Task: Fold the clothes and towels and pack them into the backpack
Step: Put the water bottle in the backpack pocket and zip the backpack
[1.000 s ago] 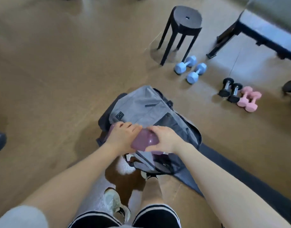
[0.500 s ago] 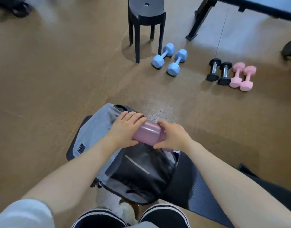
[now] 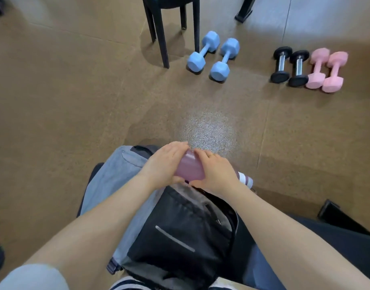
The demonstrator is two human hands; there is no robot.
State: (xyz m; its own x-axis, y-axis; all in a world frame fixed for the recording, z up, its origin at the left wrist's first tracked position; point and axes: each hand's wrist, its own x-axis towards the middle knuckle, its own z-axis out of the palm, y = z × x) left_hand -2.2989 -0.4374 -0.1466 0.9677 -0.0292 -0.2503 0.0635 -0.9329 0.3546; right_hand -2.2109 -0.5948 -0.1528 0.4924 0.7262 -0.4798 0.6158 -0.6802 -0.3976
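Both hands are wrapped around a smooth, round pink bottle (image 3: 189, 169). The left hand (image 3: 166, 164) curls over one side and the right hand (image 3: 214, 172) curls over the other, so most of the bottle is hidden and only a strip shows between them. A thin ring sits on one right finger. Right under the hands lies the grey and black cloth backpack (image 3: 175, 233), open, with its dark inside hard to make out. A striped sock (image 3: 245, 181) peeks out beside the right wrist. Farther away on the speckled brown floor (image 3: 75, 101) stand two blue dumbbells (image 3: 213, 56), two black dumbbells (image 3: 289, 66) and two pink dumbbells (image 3: 326, 70). The black stool (image 3: 171, 28) is cut off at the top.
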